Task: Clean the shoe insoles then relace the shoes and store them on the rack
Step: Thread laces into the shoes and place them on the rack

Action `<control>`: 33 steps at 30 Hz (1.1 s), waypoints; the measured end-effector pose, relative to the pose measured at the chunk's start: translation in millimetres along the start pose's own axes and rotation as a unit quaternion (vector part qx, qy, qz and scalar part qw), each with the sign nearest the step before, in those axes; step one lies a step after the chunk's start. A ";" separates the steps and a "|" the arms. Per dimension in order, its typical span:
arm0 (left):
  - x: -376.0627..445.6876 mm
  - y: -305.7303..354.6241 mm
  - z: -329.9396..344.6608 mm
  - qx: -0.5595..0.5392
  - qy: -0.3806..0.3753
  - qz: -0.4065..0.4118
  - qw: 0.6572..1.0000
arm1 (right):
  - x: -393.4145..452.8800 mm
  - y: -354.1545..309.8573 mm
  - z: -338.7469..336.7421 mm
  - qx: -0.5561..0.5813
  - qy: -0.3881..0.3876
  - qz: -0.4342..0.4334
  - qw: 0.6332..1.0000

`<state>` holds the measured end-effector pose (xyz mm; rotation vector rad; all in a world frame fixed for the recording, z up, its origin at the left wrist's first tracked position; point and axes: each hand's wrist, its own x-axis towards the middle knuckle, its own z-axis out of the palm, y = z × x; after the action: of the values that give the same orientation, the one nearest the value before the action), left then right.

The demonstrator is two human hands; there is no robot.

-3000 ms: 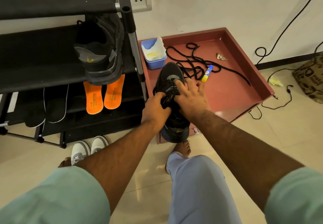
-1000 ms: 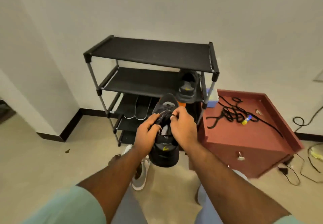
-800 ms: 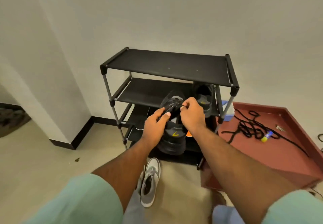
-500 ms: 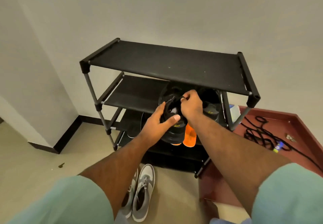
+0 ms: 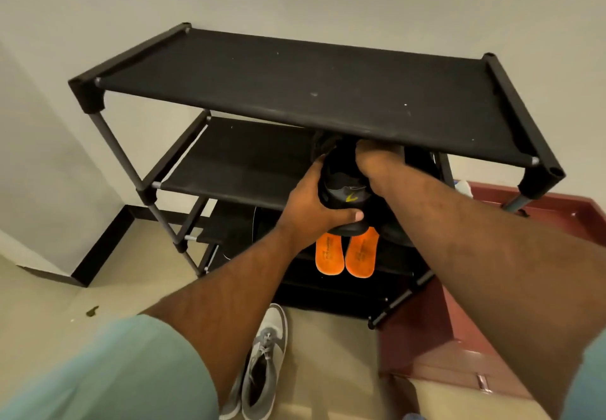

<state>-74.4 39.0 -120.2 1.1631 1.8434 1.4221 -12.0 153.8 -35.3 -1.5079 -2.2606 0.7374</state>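
Note:
A black shoe (image 5: 344, 190) with a yellow logo sits at the front edge of the second shelf of the black rack (image 5: 311, 98). My left hand (image 5: 311, 203) grips its heel, thumb under the sole. My right hand (image 5: 373, 164) holds the shoe's top, its fingers hidden under the top shelf. A second black shoe (image 5: 419, 164) is barely visible to the right on the same shelf. Two orange insoles (image 5: 344, 255) lean on a lower shelf below.
A grey and white sneaker (image 5: 262, 364) stands on the floor by my left arm. A red-brown cabinet (image 5: 459, 337) sits right of the rack. The left part of the second shelf (image 5: 236, 164) is bare. The wall runs behind.
I stood and carried the black shoe from the red-brown cabinet to the rack. In the last half second both hands pushed it further under the top shelf onto the second shelf.

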 end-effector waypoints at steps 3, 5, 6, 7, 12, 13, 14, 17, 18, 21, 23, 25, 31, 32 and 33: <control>-2.5 2.0 2.5 -0.005 -0.011 -0.004 1.000 | 0.3 11.1 0.3 0.013 0.003 -0.003 1.000; -2.0 5.9 0.6 0.000 -0.032 -0.021 0.999 | -8.6 11.3 -3.9 0.032 -0.007 -0.012 0.999; -1.4 8.6 -0.9 0.004 -0.049 -0.028 0.998 | -13.0 9.8 -6.7 0.047 -0.026 -0.020 0.998; -1.3 10.2 -2.7 0.009 -0.067 -0.035 0.997 | -18.8 7.4 -9.4 0.061 -0.053 -0.022 0.997; -23.0 19.2 -10.2 0.047 -0.060 -0.024 0.997 | -65.2 7.3 -7.3 0.098 0.006 -0.107 0.989; -32.8 17.5 -10.9 0.052 -0.039 -0.015 0.998 | -79.5 13.0 -3.0 0.124 0.019 -0.121 0.985; -43.1 14.0 -11.8 0.063 -0.021 -0.004 0.998 | -93.6 20.7 3.2 0.150 0.026 -0.131 0.980; -75.1 1.3 -13.3 0.129 -0.002 -0.010 0.992 | -143.8 41.9 14.8 0.211 0.063 -0.157 0.963; -88.5 -4.5 -12.5 0.153 0.002 -0.021 0.988 | -162.5 48.6 20.5 0.223 0.063 -0.161 0.959; -122.6 -25.5 -8.7 0.170 0.010 -0.058 0.984 | -200.7 64.9 52.1 0.202 0.039 -0.178 0.962; -143.0 -44.2 -8.8 0.155 0.010 -0.102 0.983 | -213.3 74.4 80.2 0.185 -0.002 -0.178 0.966; -157.6 -68.1 -12.7 0.157 0.010 -0.151 0.976 | -215.4 82.7 107.6 0.168 -0.055 -0.158 0.971; -171.5 -166.1 -25.7 0.202 -0.019 -0.310 0.929 | -190.2 110.1 184.1 0.061 -0.203 -0.046 0.976; -171.9 -181.8 -25.8 0.203 -0.023 -0.333 0.920 | -185.5 115.9 197.0 0.043 -0.224 -0.033 0.973; -170.8 -203.5 -24.0 0.200 -0.028 -0.359 0.911 | -179.6 122.6 214.7 0.023 -0.245 -0.022 0.969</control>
<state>-73.5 -136.2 -321.3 0.5542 2.2497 0.6077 36.4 -25.0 -278.3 -1.3584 -2.5857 1.2542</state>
